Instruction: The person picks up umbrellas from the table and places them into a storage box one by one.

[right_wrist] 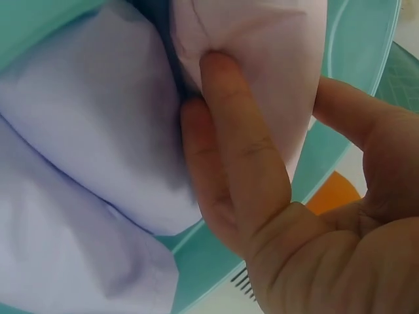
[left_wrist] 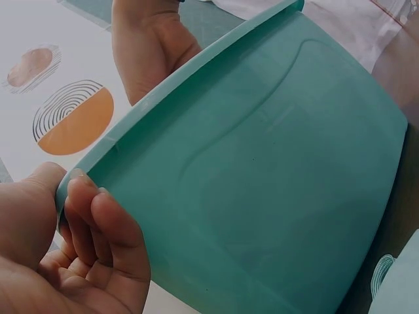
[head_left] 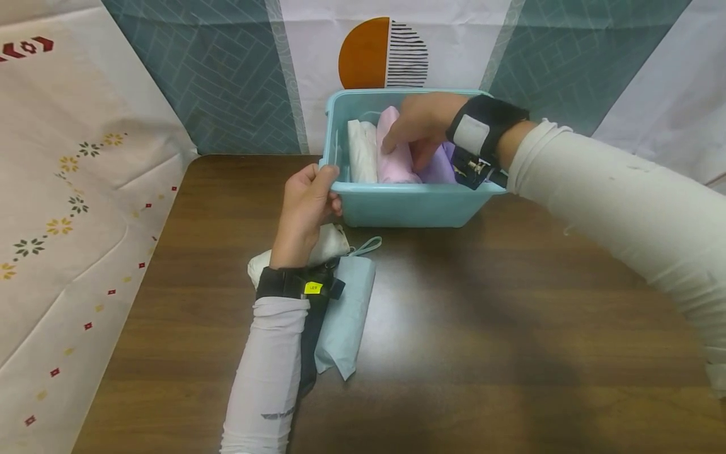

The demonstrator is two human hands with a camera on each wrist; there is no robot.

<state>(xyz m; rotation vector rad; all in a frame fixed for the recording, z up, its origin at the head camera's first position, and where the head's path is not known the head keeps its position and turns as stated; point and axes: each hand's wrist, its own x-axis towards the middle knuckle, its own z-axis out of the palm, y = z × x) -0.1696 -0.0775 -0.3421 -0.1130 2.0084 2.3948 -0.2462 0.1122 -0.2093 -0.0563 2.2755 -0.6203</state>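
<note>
A light-blue plastic bin (head_left: 403, 208) stands at the back of the table. My left hand (head_left: 306, 205) grips its near left corner, thumb over the rim and fingers curled beneath, as the left wrist view also shows. Inside the bin, my right hand (head_left: 425, 126) holds a pink folded umbrella (right_wrist: 262, 39) between thumb and fingers. The pink umbrella stands between a white bundle (head_left: 362, 151) on the left and a purple one (head_left: 439, 167) on the right. In the right wrist view, pale purple fabric (right_wrist: 98, 111) lies beside the fingers.
On the table (head_left: 510, 328), a light-blue folded umbrella (head_left: 348, 309) with a wrist loop lies beside my left forearm. A white bundle (head_left: 329, 244) lies partly hidden under my left wrist. A patterned cloth (head_left: 215, 82) hangs right behind the bin.
</note>
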